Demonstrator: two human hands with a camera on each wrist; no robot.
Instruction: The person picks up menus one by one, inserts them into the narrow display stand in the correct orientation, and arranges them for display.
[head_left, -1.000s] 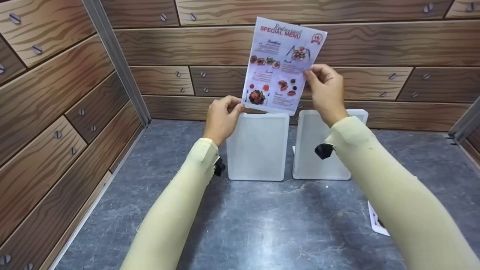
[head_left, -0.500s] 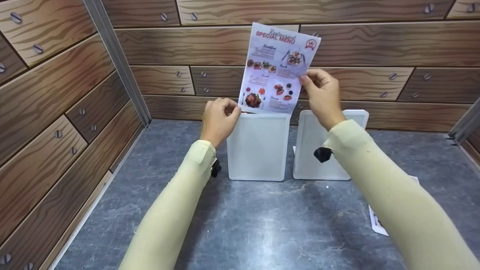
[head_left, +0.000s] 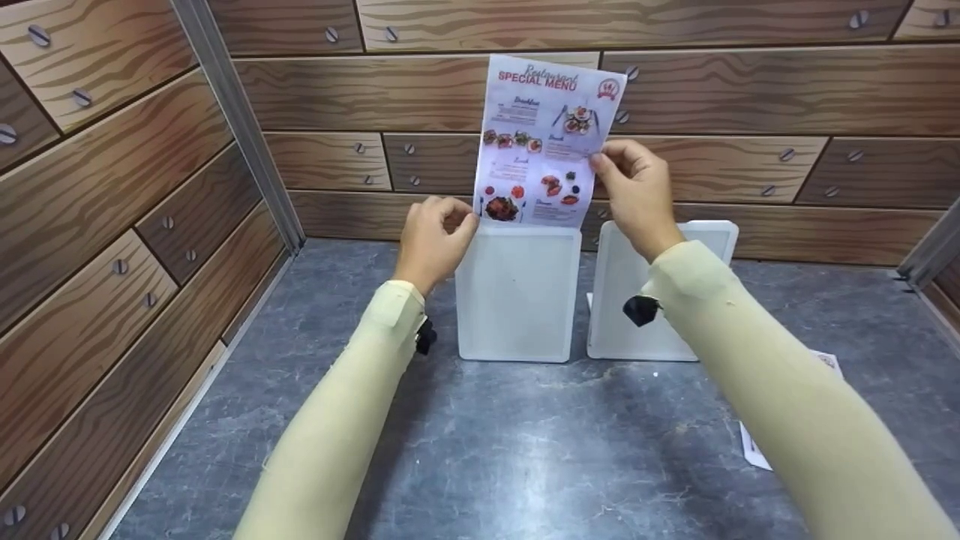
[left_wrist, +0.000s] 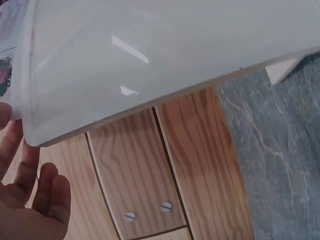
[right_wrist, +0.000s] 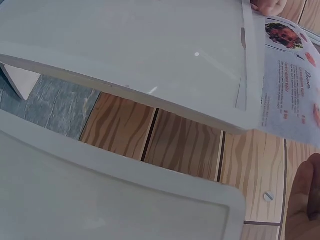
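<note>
A printed restaurant menu sheet (head_left: pixel 551 142) stands above the left white display stand (head_left: pixel 517 296), its lower edge right at the stand's top edge. My left hand (head_left: pixel 435 240) pinches the sheet's lower left corner beside the stand's top corner; in the left wrist view, the thumb (left_wrist: pixel 4 114) lies on the paper. With thumb and fingers my right hand (head_left: pixel 641 191) holds the sheet's right edge, about halfway up. The sheet bows slightly near its bottom. In the right wrist view, the menu (right_wrist: pixel 290 90) meets the stand's top rim (right_wrist: pixel 255 75).
A second white display stand (head_left: pixel 611 315) stands just to the right, partly behind my right forearm. Another printed white sheet (head_left: pixel 756 450) lies on the grey marbled table (head_left: pixel 525 450), mostly hidden under that arm. Wood-patterned walls (head_left: pixel 750 90) enclose the back and sides.
The menu sheet has moved down and left and stands more upright, its lower edge now along the stand's top. Both hands have shifted slightly left and down with it.
</note>
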